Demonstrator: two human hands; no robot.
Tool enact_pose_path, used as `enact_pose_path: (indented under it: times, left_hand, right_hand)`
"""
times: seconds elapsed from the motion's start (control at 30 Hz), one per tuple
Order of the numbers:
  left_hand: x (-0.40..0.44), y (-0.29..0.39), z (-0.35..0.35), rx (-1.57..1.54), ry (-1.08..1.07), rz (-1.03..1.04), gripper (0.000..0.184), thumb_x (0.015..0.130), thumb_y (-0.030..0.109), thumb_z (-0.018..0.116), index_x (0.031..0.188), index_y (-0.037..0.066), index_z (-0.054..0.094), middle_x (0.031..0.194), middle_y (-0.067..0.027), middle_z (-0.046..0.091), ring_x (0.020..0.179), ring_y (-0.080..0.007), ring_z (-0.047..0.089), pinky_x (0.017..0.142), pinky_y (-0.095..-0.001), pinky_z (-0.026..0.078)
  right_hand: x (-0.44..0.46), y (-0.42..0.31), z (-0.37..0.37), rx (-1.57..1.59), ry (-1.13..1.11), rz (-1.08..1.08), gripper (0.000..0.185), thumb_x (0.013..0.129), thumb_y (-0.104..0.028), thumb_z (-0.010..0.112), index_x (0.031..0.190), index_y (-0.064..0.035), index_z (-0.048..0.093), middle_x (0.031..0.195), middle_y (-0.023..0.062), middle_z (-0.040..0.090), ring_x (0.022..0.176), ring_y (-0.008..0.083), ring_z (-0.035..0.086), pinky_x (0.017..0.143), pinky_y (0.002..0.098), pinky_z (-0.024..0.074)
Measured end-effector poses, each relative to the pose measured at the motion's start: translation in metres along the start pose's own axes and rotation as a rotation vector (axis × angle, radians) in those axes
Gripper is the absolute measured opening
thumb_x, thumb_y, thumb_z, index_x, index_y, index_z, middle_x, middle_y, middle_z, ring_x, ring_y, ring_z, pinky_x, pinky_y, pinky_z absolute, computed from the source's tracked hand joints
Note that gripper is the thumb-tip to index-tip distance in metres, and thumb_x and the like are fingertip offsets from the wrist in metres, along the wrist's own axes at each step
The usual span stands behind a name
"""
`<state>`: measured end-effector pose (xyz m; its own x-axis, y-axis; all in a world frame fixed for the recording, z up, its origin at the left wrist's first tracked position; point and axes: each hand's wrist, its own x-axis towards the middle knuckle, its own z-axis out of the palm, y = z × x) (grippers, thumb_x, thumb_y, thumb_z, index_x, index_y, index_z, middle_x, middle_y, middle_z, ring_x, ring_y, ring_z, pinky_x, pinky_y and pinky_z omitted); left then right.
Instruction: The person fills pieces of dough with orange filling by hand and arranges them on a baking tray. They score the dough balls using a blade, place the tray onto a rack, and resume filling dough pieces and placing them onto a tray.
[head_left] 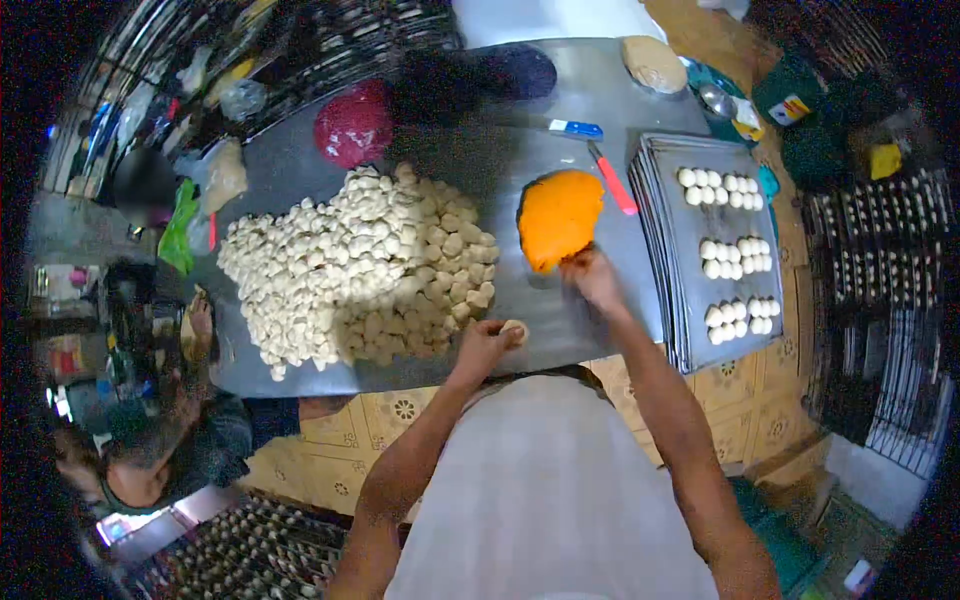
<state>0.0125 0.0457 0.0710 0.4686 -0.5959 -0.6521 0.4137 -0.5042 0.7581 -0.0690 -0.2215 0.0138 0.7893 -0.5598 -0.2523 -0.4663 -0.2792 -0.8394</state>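
My left hand (pixel 484 347) is closed at the table's near edge, its fingertips gripping a small flattened dough piece (pixel 515 333). Up and to the right, my right hand (pixel 592 277) has its fingers pinched together at the lower edge of a mound of bright orange paste (pixel 560 217). A large heap of small pale dough pieces (pixel 350 280) spreads over the table to the left of my hands. Beyond the orange mound lies a red-handled tool (pixel 613 180), and farther back a scraper with a blue handle (pixel 577 128).
A stack of metal trays (pixel 690 275) stands on the right, the top one bearing groups of dough balls (pixel 723 258). At the back are a dark red rounded item (pixel 353 122) and a big dough lump (pixel 653 65). Another person (pixel 180 440) is at the left, near the table.
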Motion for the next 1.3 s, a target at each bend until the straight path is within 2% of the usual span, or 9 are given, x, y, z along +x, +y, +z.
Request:
enact_pose_path:
  times: [0.1,0.27,0.37,0.43,0.5,0.63,0.8,0.93,1.3]
  left_hand:
    - [0.009,0.013,0.017,-0.048,0.038,0.109,0.038,0.091,0.027,0.072,0.115,-0.003,0.071,0.104,-0.0103,0.074,0.092,-0.016,0.069,0.083,-0.03,0.056]
    - [0.051,-0.011,0.041,-0.338,0.044,0.133,0.028,0.097,0.02,0.065,0.113,-0.003,0.07,0.104,-0.0085,0.072,0.09,-0.0163,0.069,0.081,-0.0304,0.056]
    - [0.047,0.013,0.049,-0.524,-0.155,0.101,0.027,0.098,0.022,0.061,0.11,-0.001,0.071,0.098,-0.0091,0.073,0.087,-0.0191,0.069,0.08,-0.0366,0.057]
    - [0.04,0.02,0.045,-0.291,0.012,0.095,0.023,0.099,0.02,0.06,0.105,0.001,0.071,0.097,-0.0086,0.073,0.084,-0.0198,0.069,0.078,-0.0373,0.057]
    - [0.076,-0.023,0.053,-0.659,-0.164,0.263,0.025,0.098,0.027,0.063,0.101,0.004,0.073,0.093,-0.0071,0.073,0.082,-0.0168,0.068,0.075,-0.0337,0.057]
    - [0.069,0.013,0.031,-0.239,-0.167,0.362,0.033,0.098,0.033,0.062,0.098,0.002,0.072,0.089,-0.0056,0.073,0.077,-0.0146,0.064,0.072,-0.0329,0.054]
    - [0.117,-0.021,0.016,0.192,-0.455,0.513,0.039,0.097,0.038,0.063,0.1,-0.001,0.069,0.083,-0.0043,0.072,0.073,-0.0133,0.061,0.069,-0.0341,0.052]
    - [0.083,0.005,0.002,0.31,-0.222,0.533,0.037,0.095,0.037,0.065,0.1,0.0,0.07,0.077,-0.0027,0.069,0.071,-0.0123,0.059,0.067,-0.0368,0.051]
    - [0.071,-0.01,0.018,-0.011,-0.134,0.532,0.029,0.094,0.03,0.065,0.094,0.002,0.074,0.072,-0.0046,0.069,0.063,-0.0105,0.06,0.058,-0.0322,0.048]
  right_hand:
    - [-0.029,-0.027,-0.011,0.397,-0.33,0.267,0.015,0.094,-0.015,0.063,0.101,-0.0043,0.071,0.077,0.0001,0.067,0.067,0.014,0.058,0.062,0.0349,0.0487]
    - [-0.085,-0.063,-0.001,0.459,-0.186,0.212,0.017,0.093,-0.014,0.065,0.106,-0.0054,0.071,0.087,0.005,0.067,0.077,0.0205,0.06,0.068,0.0366,0.0488]
    - [-0.092,-0.068,0.023,-0.207,0.191,-0.521,0.019,0.09,-0.01,0.065,0.107,-0.0061,0.072,0.102,0.0115,0.065,0.092,0.0267,0.06,0.079,0.0382,0.0487]
    - [-0.099,-0.088,0.017,-0.379,0.034,-0.515,0.026,0.088,-0.004,0.062,0.113,-0.0069,0.07,0.112,0.0158,0.06,0.106,0.0305,0.056,0.089,0.0402,0.0473]
    - [-0.086,-0.04,0.024,-0.156,0.143,-0.569,0.027,0.087,0.0,0.06,0.111,-0.0056,0.069,0.107,0.0162,0.063,0.105,0.0313,0.059,0.092,0.0404,0.0479]
    - [-0.073,-0.046,0.001,0.53,-0.102,0.156,0.015,0.093,-0.005,0.062,0.104,-0.0009,0.072,0.098,0.0075,0.069,0.087,0.0182,0.064,0.082,0.0296,0.0518]
    - [-0.061,-0.016,0.022,0.233,-0.14,-0.125,0.017,0.096,-0.005,0.062,0.11,-0.0003,0.071,0.098,0.0036,0.07,0.082,0.0116,0.064,0.076,0.0258,0.0526]
    - [-0.067,-0.042,0.026,0.383,-0.244,-0.098,0.018,0.094,-0.001,0.063,0.111,-0.0004,0.071,0.096,0.0036,0.071,0.08,0.0118,0.064,0.075,0.027,0.0545]
    - [-0.042,0.019,0.033,0.474,-0.192,-0.079,0.015,0.091,-0.001,0.067,0.104,0.0003,0.074,0.094,0.0049,0.071,0.072,0.0127,0.063,0.068,0.0269,0.0511]
